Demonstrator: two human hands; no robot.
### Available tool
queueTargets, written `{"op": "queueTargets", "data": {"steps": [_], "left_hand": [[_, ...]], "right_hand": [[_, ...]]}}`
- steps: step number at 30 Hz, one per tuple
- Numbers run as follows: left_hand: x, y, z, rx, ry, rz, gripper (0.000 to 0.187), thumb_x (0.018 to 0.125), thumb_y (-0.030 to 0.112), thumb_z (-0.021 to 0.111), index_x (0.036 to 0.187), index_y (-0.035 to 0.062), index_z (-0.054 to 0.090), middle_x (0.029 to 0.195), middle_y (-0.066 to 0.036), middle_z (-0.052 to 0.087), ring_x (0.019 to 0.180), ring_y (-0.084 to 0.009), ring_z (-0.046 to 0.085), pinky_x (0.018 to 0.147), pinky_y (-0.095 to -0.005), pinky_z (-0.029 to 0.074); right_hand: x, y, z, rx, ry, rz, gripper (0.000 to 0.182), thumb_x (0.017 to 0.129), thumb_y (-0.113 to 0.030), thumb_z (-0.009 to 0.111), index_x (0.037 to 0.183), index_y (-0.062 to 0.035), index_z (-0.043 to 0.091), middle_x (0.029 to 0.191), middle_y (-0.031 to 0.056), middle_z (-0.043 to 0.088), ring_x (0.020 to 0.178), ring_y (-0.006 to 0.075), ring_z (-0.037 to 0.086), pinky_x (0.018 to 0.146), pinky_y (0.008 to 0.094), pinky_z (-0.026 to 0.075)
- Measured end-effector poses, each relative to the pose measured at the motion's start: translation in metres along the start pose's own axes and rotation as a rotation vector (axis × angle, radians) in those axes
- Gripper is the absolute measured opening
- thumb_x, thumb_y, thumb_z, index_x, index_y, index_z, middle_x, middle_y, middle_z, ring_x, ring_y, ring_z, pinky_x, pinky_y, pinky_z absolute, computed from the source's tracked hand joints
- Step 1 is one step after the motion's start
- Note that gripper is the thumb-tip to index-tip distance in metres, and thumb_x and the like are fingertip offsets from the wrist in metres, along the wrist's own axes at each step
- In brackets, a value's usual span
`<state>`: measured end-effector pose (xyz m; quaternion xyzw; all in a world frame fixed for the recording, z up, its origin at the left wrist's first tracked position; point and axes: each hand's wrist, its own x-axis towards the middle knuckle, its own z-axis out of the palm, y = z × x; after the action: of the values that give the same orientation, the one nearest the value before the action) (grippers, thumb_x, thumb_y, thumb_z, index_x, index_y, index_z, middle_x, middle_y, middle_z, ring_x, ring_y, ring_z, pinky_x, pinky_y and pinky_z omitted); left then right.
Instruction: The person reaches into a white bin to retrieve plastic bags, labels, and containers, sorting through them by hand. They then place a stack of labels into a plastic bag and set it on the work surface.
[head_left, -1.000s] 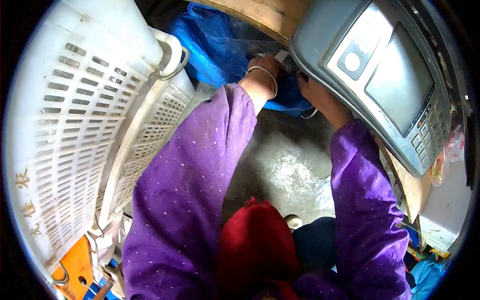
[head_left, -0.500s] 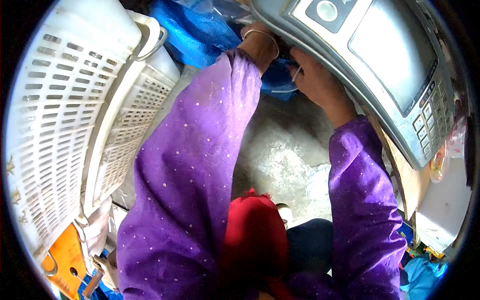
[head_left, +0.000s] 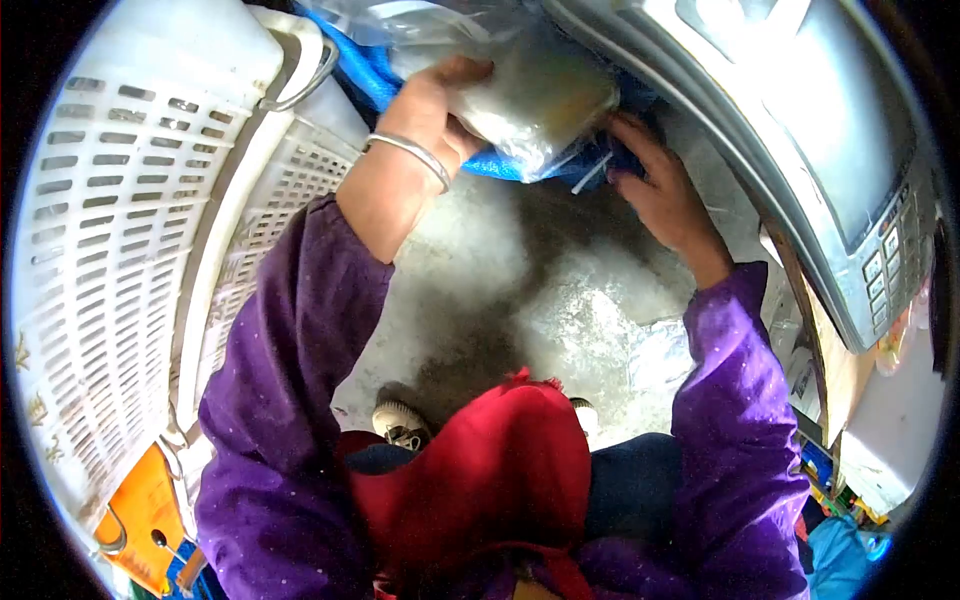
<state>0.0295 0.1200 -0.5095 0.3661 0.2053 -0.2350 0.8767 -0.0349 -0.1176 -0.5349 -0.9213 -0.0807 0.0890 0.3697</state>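
Note:
At the top centre, a clear plastic package with pale, blurry contents lies between my hands. My left hand, with a silver bangle at the wrist, grips its left side with curled fingers. My right hand is at the package's lower right corner, thumb and fingers bent around a small white strip and dark blue material. Whether it also holds the package is unclear. Behind and under the package is a bright blue bag with more clear plastic on top.
White perforated baskets stand along the left. A grey machine with a keypad fills the upper right. Below are the concrete floor, my shoes and a red cloth. An orange item shows at lower left.
My left hand has moved left and down from beside the machine, and the clear package has come into view with it. My right hand has shifted slightly right and down.

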Motion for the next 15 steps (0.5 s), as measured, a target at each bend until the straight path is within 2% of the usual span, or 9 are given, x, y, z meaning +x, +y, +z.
{"op": "queueTargets", "data": {"steps": [2, 3, 4, 6, 7, 9, 10, 12, 15], "left_hand": [[-0.007, -0.008, 0.006, 0.08, 0.083, -0.047, 0.031, 0.085, 0.018, 0.056, 0.112, 0.0032, 0.054, 0.11, -0.014, 0.06, 0.103, -0.0291, 0.058, 0.088, -0.0506, 0.048], [-0.005, -0.012, 0.006, 0.06, 0.126, -0.064, 0.03, 0.084, 0.017, 0.058, 0.11, 0.003, 0.054, 0.109, -0.013, 0.061, 0.1, -0.0285, 0.059, 0.086, -0.0499, 0.049], [0.001, -0.024, 0.004, 0.007, -0.002, 0.018, 0.029, 0.084, 0.017, 0.058, 0.109, 0.0031, 0.055, 0.106, -0.013, 0.061, 0.098, -0.029, 0.06, 0.086, -0.0467, 0.049], [0.016, -0.037, 0.004, 0.005, 0.016, 0.104, 0.032, 0.078, 0.013, 0.064, 0.106, -0.0016, 0.055, 0.098, -0.016, 0.061, 0.095, -0.0317, 0.059, 0.083, -0.0458, 0.05], [0.013, -0.031, 0.005, 0.036, 0.024, 0.095, 0.031, 0.079, 0.012, 0.064, 0.105, -0.0025, 0.055, 0.096, -0.016, 0.062, 0.093, -0.0311, 0.059, 0.082, -0.0443, 0.05], [0.003, -0.011, 0.003, 0.027, -0.013, 0.133, 0.027, 0.079, 0.009, 0.063, 0.101, -0.005, 0.057, 0.094, -0.016, 0.062, 0.089, -0.0294, 0.06, 0.081, -0.0404, 0.05], [-0.001, -0.002, 0.0, -0.013, -0.059, 0.177, 0.024, 0.079, 0.007, 0.062, 0.098, -0.0065, 0.058, 0.093, -0.016, 0.063, 0.087, -0.0283, 0.06, 0.08, -0.0378, 0.05], [-0.008, 0.012, -0.008, 0.014, -0.083, 0.095, 0.02, 0.079, 0.006, 0.061, 0.094, -0.0061, 0.061, 0.092, -0.015, 0.063, 0.084, -0.0276, 0.061, 0.078, -0.0366, 0.05], [-0.005, 0.005, -0.016, 0.125, 0.084, 0.091, 0.017, 0.077, 0.004, 0.061, 0.091, -0.0068, 0.062, 0.091, -0.015, 0.063, 0.083, -0.0278, 0.061, 0.077, -0.0374, 0.05]], "right_hand": [[0.0, -0.001, -0.003, 0.366, -0.042, 0.084, 0.051, 0.078, -0.005, 0.052, 0.128, -0.0053, 0.048, 0.135, 0.0148, 0.044, 0.13, 0.0271, 0.034, 0.106, 0.0345, 0.026], [0.002, 0.004, 0.0, 0.152, -0.052, -0.007, 0.046, 0.078, -0.007, 0.052, 0.125, -0.0047, 0.051, 0.132, 0.0148, 0.046, 0.126, 0.0282, 0.038, 0.105, 0.0348, 0.028], [0.004, 0.008, 0.002, -0.062, -0.042, -0.097, 0.042, 0.079, -0.009, 0.053, 0.121, -0.0041, 0.054, 0.13, 0.0149, 0.048, 0.122, 0.0292, 0.042, 0.103, 0.0351, 0.03], [0.011, -0.031, 0.01, -0.302, -0.042, -0.136, 0.038, 0.08, -0.011, 0.055, 0.117, -0.0038, 0.055, 0.125, 0.0151, 0.05, 0.116, 0.0305, 0.046, 0.1, 0.0356, 0.033], [0.014, -0.038, 0.011, -0.568, 0.004, -0.241, 0.034, 0.081, -0.016, 0.058, 0.112, -0.0032, 0.057, 0.119, 0.0144, 0.054, 0.107, 0.032, 0.051, 0.093, 0.0392, 0.038], [0.022, -0.006, 0.009, -0.592, 0.184, -0.311, 0.034, 0.081, -0.018, 0.059, 0.112, -0.0035, 0.057, 0.116, 0.0131, 0.055, 0.106, 0.0318, 0.051, 0.091, 0.0407, 0.04], [0.024, 0.008, 0.006, -0.618, 0.205, -0.287, 0.032, 0.082, -0.018, 0.058, 0.11, -0.0037, 0.058, 0.114, 0.0129, 0.056, 0.105, 0.0318, 0.052, 0.09, 0.0408, 0.041], [0.025, 0.01, 0.001, -0.626, 0.186, -0.215, 0.029, 0.083, -0.018, 0.057, 0.108, -0.0041, 0.059, 0.11, 0.0124, 0.058, 0.103, 0.0317, 0.053, 0.087, 0.041, 0.042], [0.026, -0.007, 0.005, -0.578, 0.22, -0.221, 0.028, 0.084, -0.018, 0.056, 0.108, -0.0043, 0.058, 0.107, 0.0127, 0.058, 0.101, 0.033, 0.053, 0.086, 0.0417, 0.042]]}}
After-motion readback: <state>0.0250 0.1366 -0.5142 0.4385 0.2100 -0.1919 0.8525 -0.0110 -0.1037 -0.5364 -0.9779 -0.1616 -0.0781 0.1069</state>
